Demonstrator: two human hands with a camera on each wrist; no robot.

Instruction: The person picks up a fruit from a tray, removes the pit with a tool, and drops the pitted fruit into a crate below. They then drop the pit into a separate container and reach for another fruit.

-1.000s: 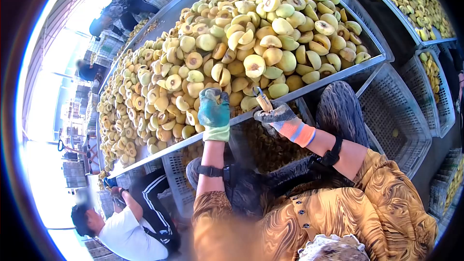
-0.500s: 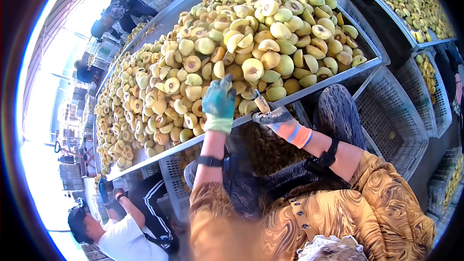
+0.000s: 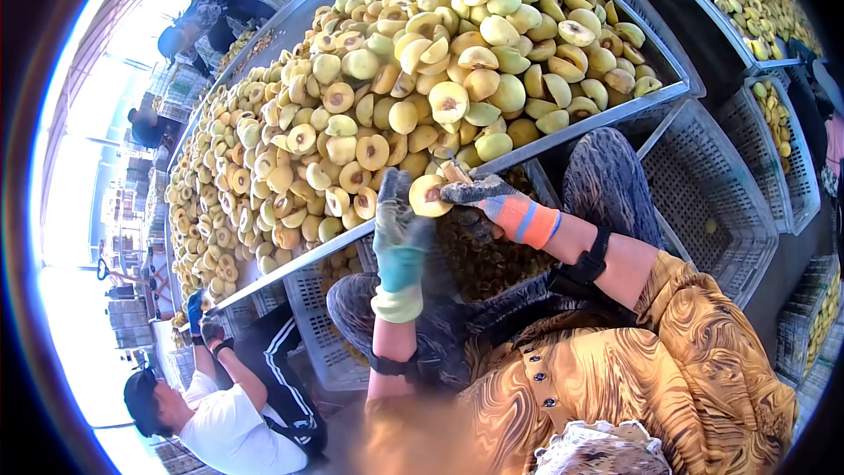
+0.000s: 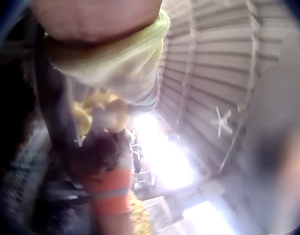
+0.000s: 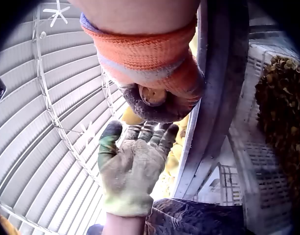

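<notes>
My left hand [image 3: 400, 242], in a green and grey glove, has its fingers extended beside a halved yellow fruit [image 3: 429, 196]. In the right wrist view its palm [image 5: 133, 171] faces up, below the fruit half [image 5: 132, 116]. Gloved in orange and grey, my right hand [image 3: 510, 207] grips a tool's wooden handle [image 3: 454, 172]; its fingertips are at the fruit half's right edge. The handle's round end [image 5: 153, 95] shows inside the curled right fingers. The left wrist view is blurred, with the left glove [image 4: 118, 68] above the right hand [image 4: 103, 152].
Halved fruit [image 3: 352, 114] is heaped on a metal-edged table [image 3: 607, 114] in front of me. Plastic crates [image 3: 712, 176] stand to the right, and another crate [image 3: 325, 325] stands below the table edge. A person in a white shirt [image 3: 233, 431] sits at lower left.
My left hand reached up to the pile, then came back toward me, its fingers now straightened. A fruit half now lies between the hands. My right hand has shifted slightly left, still holding the tool.
</notes>
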